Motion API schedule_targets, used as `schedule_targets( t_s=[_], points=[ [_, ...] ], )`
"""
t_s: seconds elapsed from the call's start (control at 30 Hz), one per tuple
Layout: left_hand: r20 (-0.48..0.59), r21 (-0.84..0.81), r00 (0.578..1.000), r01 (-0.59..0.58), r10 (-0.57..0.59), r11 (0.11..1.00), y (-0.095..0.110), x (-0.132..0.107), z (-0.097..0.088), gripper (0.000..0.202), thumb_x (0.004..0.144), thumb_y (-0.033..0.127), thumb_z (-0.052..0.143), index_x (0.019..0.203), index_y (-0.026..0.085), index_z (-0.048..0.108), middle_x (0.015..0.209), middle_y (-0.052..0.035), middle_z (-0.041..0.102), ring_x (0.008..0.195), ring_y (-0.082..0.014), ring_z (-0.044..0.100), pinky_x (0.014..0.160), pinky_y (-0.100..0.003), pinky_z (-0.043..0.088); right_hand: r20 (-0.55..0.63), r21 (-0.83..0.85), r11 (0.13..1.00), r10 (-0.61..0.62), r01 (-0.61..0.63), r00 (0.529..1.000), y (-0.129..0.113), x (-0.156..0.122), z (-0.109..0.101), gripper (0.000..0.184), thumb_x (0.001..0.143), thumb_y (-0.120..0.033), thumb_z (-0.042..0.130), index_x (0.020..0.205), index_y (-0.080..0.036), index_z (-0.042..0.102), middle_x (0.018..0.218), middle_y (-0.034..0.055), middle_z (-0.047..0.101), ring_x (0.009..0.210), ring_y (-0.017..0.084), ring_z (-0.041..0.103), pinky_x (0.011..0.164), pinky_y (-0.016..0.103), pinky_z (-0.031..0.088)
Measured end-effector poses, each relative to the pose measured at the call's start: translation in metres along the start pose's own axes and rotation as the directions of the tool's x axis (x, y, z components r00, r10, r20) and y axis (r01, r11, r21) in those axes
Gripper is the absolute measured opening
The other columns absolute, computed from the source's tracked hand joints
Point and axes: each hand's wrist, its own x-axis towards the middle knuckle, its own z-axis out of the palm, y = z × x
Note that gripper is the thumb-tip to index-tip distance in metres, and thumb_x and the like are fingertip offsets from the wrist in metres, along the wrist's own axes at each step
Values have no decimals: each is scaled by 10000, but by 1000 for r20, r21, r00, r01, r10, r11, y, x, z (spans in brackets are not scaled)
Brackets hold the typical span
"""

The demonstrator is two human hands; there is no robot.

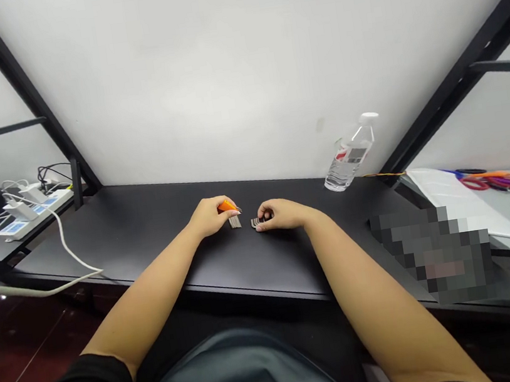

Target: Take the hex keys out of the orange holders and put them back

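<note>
At the centre of the black bench (123, 235), the left hand (209, 217) pinches a small orange object (227, 206), while the narrowly curled right hand (280, 214) touches a ribbed grey metal piece (256, 222) lying just beside it, ridges pointing left.

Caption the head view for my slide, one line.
Left hand grips an orange piece over grey strips; right hand touches similar strips on a black desk.

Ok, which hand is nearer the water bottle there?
Right. The right hand lies left of the plastic water bottle, closest to it; the left hand, gripping an orange object, sits farther left, beyond the right hand.
</note>
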Motion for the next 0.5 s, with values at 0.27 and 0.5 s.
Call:
schedule_targets(
  t_s=[0.27,0.5],
  points=[
    [8,11,1000,-15,15,1000,-1,0,0,168,828,364,729,915,223,755,976,-26,775,863,-170,699,798,-281,533,16,1,1000,25,-25,1000,7,-6,-6,578,619,-577,826,1062,-239,671,1103,61,698,920,225,651,750,307,482],
    [30,32,1000,7,-8,999,0,-1,-1,202,828,387,722,938,221,754,948,-27,769,819,-164,685,766,-282,527,103,-86,989,125,-116,987,13,-14,-19,487,629,-613,788,935,-241,715,1020,57,718,871,246,650,697,323,462]
  ],
)
